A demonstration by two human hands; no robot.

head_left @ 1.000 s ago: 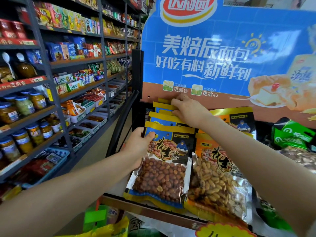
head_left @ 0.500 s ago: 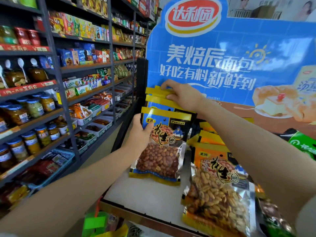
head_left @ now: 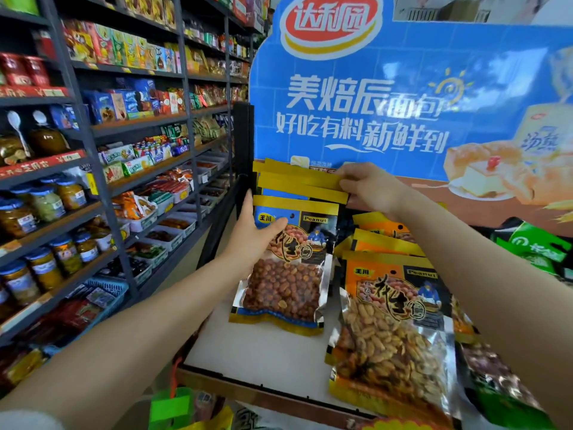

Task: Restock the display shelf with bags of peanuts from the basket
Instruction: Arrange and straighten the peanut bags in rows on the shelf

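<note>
Left grip (head_left: 251, 240) holds the blue peanut bag (head_left: 285, 265) by its upper left edge, thumb across the front and fingers behind, keeping it upright at the front of the blue stack. Right grip (head_left: 369, 189) pinches the yellow top strips of the blue bags (head_left: 297, 181) standing behind that bag. Just right of the blue peanut bag stands a row of orange peanut bags (head_left: 393, 318), all on the white display shelf (head_left: 257, 352).

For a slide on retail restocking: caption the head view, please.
Left hand steadies a blue-and-yellow peanut bag while the right hand holds back the row behind it.
</note>
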